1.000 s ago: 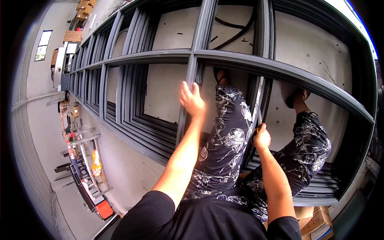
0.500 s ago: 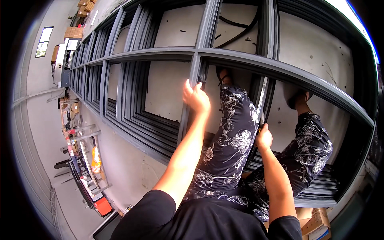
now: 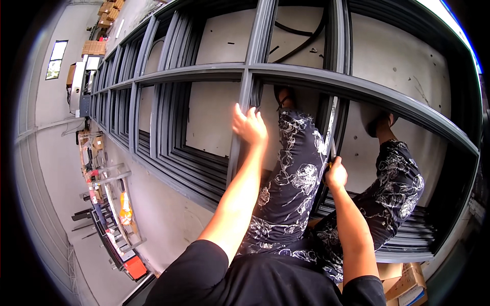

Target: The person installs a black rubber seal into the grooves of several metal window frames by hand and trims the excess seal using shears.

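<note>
A stack of dark grey metal window frames (image 3: 306,76) lies on the pale floor below me. My own legs in black floral trousers (image 3: 296,178) stand inside the frame openings. My left hand (image 3: 249,125) is closed around an upright frame bar (image 3: 240,153) just under its joint with the cross bar. My right hand (image 3: 335,176) is a fist against the neighbouring bar (image 3: 334,117), which carries a pale strip. A small tool with a yellow part (image 3: 329,164) pokes out of that fist; most of it is hidden.
More frames of the same kind run off to the far left (image 3: 127,107). A metal rack with an orange item (image 3: 125,209) and a red box (image 3: 135,266) stand on the floor at the left. Cardboard boxes (image 3: 408,283) sit at the lower right.
My left hand has shifted its grip slightly on the upright bar. The right hand has stayed at almost the same spot on its bar.
</note>
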{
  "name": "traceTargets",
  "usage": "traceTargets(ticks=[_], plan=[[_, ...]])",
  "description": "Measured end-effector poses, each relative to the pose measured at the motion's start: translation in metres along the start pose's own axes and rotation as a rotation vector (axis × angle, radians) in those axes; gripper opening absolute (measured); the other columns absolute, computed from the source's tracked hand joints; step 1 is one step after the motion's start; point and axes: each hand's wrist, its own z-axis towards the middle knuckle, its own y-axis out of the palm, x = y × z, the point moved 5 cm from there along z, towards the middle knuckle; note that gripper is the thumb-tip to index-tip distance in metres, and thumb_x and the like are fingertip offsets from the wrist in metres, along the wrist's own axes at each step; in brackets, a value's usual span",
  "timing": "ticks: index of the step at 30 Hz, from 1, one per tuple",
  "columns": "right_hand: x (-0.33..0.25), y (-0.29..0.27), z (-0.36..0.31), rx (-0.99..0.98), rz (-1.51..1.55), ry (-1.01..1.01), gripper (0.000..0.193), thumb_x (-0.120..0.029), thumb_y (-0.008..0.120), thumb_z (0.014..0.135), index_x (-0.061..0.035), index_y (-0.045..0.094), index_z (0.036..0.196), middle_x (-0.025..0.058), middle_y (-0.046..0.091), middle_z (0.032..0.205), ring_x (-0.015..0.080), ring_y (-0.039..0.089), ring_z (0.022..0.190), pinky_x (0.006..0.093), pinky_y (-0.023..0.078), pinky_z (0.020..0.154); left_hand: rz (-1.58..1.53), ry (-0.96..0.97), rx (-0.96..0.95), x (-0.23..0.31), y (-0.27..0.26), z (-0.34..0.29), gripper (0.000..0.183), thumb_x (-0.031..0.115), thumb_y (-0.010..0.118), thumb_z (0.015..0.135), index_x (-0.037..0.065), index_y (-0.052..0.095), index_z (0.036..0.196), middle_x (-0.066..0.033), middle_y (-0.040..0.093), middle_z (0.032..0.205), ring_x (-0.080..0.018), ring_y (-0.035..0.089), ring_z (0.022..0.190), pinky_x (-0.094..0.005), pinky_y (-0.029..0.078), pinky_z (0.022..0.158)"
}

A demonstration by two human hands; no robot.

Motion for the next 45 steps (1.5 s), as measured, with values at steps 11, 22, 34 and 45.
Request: traceTargets(ticks=[11, 22, 34, 45], plan=[[0.004, 0.001, 0.003, -0.037, -0.002, 0.047, 0.033, -0.013, 0.063, 0.084, -0.0065, 0.049, 0.113, 0.0223, 0.070, 0.096, 0.0423, 0.068, 0.094, 0.0506, 0.052, 0.081, -0.241, 0.178, 0.005, -0.007, -0.023, -0.015, 0.006, 0.022, 0.072, 0.083, 0.020, 0.074, 0.089, -0.0054, 0.052, 0.138, -0.0307, 0.040, 0.136, -0.0504, 0.029, 0.111], [0.009, 0.008, 0.006, -0.026, -0.010, 0.049, 0.033, -0.013, 0.064, 0.084, -0.0059, 0.049, 0.113, 0.0225, 0.070, 0.093, 0.0425, 0.068, 0.091, 0.0503, 0.052, 0.080, -0.154, 0.162, -0.052, -0.004, -0.010, 0.025, 0.014, 0.019, 0.077, 0.079, 0.014, 0.069, 0.090, -0.0066, 0.050, 0.138, -0.0310, 0.037, 0.137, -0.0516, 0.029, 0.110], [0.004, 0.004, 0.005, -0.058, 0.001, 0.080, 0.031, -0.011, 0.060, 0.084, -0.0038, 0.048, 0.111, 0.0237, 0.069, 0.095, 0.0438, 0.067, 0.093, 0.0519, 0.052, 0.081, -0.106, 0.098, 0.010, -0.006, -0.011, 0.018, 0.013, 0.025, 0.076, 0.081, 0.014, 0.073, 0.088, -0.0061, 0.053, 0.135, -0.0282, 0.044, 0.130, -0.0500, 0.034, 0.106], [0.008, 0.010, 0.007, -0.082, -0.010, 0.103, 0.023, -0.018, 0.050, 0.092, -0.0054, 0.049, 0.112, 0.0223, 0.069, 0.099, 0.0415, 0.067, 0.096, 0.0510, 0.052, 0.083, -0.045, -0.049, 0.067, 0.001, -0.005, 0.015, 0.016, 0.026, 0.075, 0.078, 0.014, 0.074, 0.088, -0.0053, 0.054, 0.135, -0.0285, 0.046, 0.128, -0.0498, 0.034, 0.106]])
